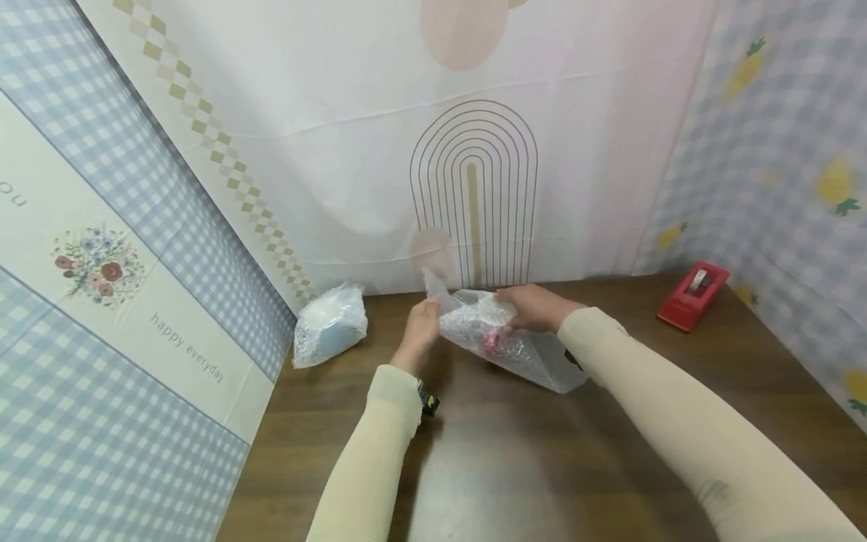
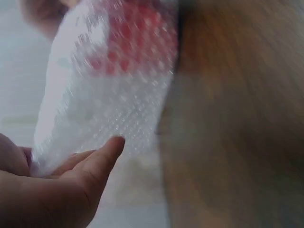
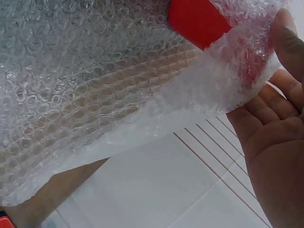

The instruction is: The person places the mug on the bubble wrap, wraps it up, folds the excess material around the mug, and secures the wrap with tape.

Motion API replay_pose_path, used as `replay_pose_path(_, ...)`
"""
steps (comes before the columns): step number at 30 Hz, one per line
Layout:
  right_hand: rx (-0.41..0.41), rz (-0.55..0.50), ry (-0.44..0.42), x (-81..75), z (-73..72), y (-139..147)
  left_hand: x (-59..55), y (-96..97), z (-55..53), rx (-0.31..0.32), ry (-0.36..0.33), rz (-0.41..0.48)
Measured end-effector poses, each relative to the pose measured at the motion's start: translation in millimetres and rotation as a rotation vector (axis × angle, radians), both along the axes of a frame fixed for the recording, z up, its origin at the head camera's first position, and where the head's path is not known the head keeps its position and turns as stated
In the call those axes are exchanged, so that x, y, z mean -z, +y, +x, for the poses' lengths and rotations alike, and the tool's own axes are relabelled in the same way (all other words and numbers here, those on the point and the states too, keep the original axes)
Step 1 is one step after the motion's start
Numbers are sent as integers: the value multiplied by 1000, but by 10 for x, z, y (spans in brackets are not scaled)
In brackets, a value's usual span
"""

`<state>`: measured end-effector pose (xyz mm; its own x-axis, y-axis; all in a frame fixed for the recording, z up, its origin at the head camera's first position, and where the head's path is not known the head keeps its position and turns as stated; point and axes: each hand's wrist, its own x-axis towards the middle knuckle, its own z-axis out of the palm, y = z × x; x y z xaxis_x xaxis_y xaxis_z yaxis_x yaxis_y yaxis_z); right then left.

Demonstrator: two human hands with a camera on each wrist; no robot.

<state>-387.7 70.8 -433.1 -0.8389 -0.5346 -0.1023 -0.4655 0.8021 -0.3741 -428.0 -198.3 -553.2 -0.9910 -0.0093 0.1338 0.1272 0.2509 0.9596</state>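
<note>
Clearly, the left hand point(image 1: 421, 325) pinches one end of the bubble wrap point(image 1: 528, 360) between thumb and fingers, with little gap, while the right hand point(image 1: 531, 307) grips its folded edge, thumb opposite the curled fingers. One red object point(image 3: 195, 21) sits within this single sheet, near the far edge of the desk point(image 1: 494, 459). One wrapped bundle point(image 1: 330, 327) lies left, one tape dispenser point(image 1: 689, 301) right.

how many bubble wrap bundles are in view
2. The left bundle, round a pale blue thing, lies at the table's back left; the held bundle, round a red thing, is between the left hand and right hand. Any hidden ones can't be counted.
</note>
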Motion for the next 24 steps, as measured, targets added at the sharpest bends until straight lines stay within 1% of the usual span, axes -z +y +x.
replay_pose_path(1, -6, 2, 3, 0, 4, -7, 106, 5, -104, 16, 68, -79)
replay_pose_path(2, -13, 5, 3, 2, 7, -17, 187, 22, -196, 32, 120, -152)
replay_pose_path(3, -15, 3, -1, 5, 7, -29, 186, 53, -238, 51, 128, -214)
replay_pose_path(4, -15, 1, -6, 7, 6, -43, 35, 110, -158, 70, 116, -271)
replay_pose_path(6, -10, 0, -11, 18, -2, -66, -328, 241, 107, 108, 95, -350)
replay_pose_path(7, -3, -2, -15, 27, -10, -75, -495, 310, 243, 127, 89, -395)
replay_pose_path(9, 7, -16, -20, 44, -19, -71, -819, 456, 505, 173, 50, -465)
replay_pose_path(10, 13, -23, -24, 51, -22, -63, -886, 519, 570, 193, 63, -498)
replay_pose_path(11, 16, -31, -26, 59, -25, -52, -912, 576, 607, 211, 80, -530)
replay_pose_path(12, 21, -45, -33, 68, -31, -38, -910, 626, 616, 232, 93, -562)
replay_pose_path(14, 31, -71, -33, 81, -35, -2, -899, 718, 612, 287, 99, -613)
replay_pose_path(18, 75, -155, -58, 106, -57, 66, -878, 882, 649, 353, 128, -734)
replay_pose_path(22, 123, -244, -99, 120, -59, 139, -811, 1003, 711, 369, 152, -886)
replay_pose_path(24, 133, -254, -120, 116, -46, 175, -771, 1051, 747, 365, 163, -951)
